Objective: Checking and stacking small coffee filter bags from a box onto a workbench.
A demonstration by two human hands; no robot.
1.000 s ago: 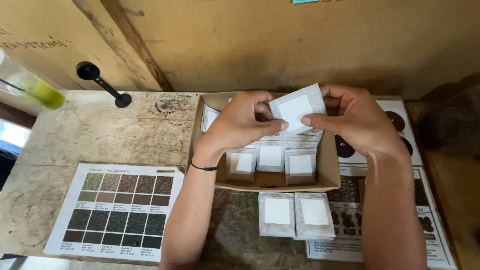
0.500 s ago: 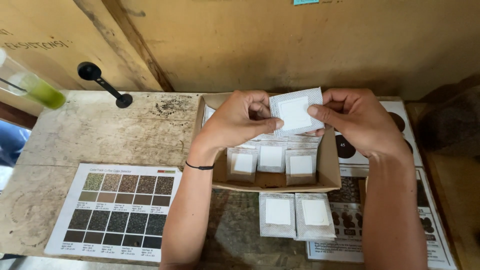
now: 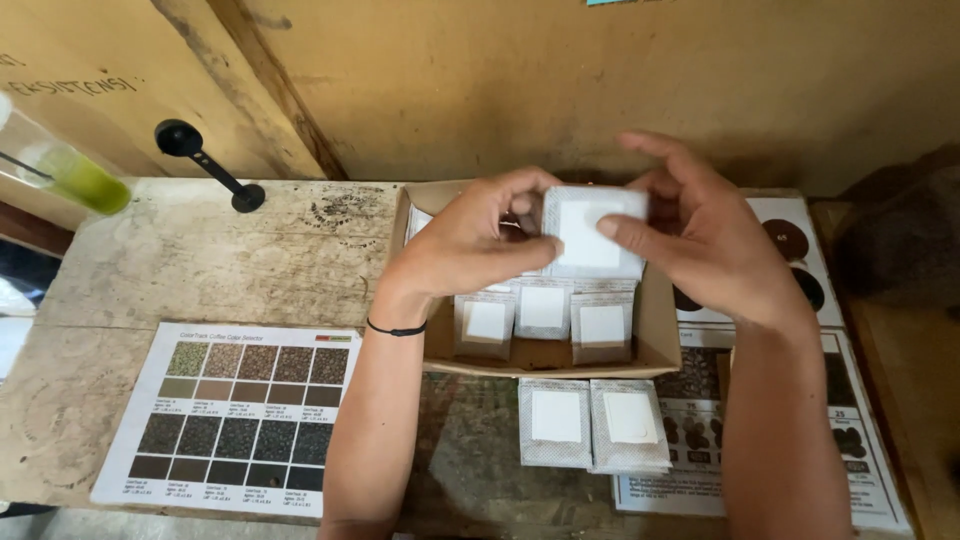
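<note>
While both hands pinch one white sachet (image 3: pixel 592 232) over the cardboard box (image 3: pixel 655 340), left hand (image 3: pixel 480 240) at its 9 o'clock edge, right hand (image 3: pixel 700 240) at 3, risk: a loose pinch could drop it among the sachets below.

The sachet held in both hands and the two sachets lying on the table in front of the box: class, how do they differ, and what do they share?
The held sachet is lifted above the cardboard box, gripped by the left hand and right hand; the two table sachets lie flat, side by side and untouched. Fingers partly cover the held sachet; the table sachets show whole. All are pale squarish packets with a white patch.
</note>
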